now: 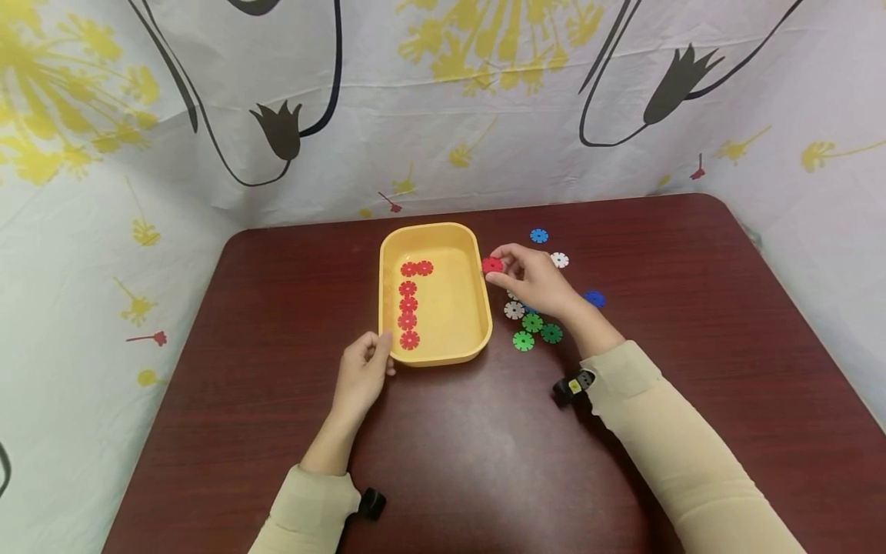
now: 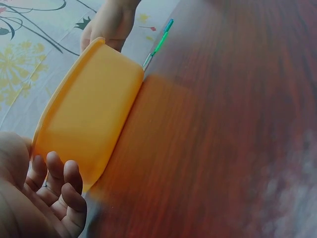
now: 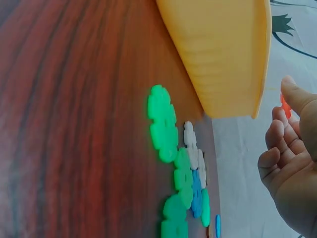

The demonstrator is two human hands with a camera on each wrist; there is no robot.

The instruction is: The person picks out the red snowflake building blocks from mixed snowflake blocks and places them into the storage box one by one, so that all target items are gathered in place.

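Observation:
A yellow tray (image 1: 453, 357) sits on the table with several red notched discs (image 1: 408, 305) along its left side, two of them side by side near the top. My left hand (image 1: 363, 369) grips the tray's near-left corner, thumb over the rim; the left wrist view shows its fingers (image 2: 55, 168) curled beneath the rim. Between thumb and fingers, my right hand (image 1: 536, 281) pinches a red disc (image 1: 492, 265) at the tray's right rim. In the right wrist view that disc is mostly hidden by the thumb (image 3: 296, 94).
Right of the tray lie loose discs: green ones (image 1: 532, 322), a white one (image 1: 514, 310), and blue ones (image 1: 594, 298) farther out. Another blue disc (image 1: 539, 235) and a white one (image 1: 559, 260) lie beyond the right hand. A patterned cloth (image 1: 443, 154) hangs behind the table.

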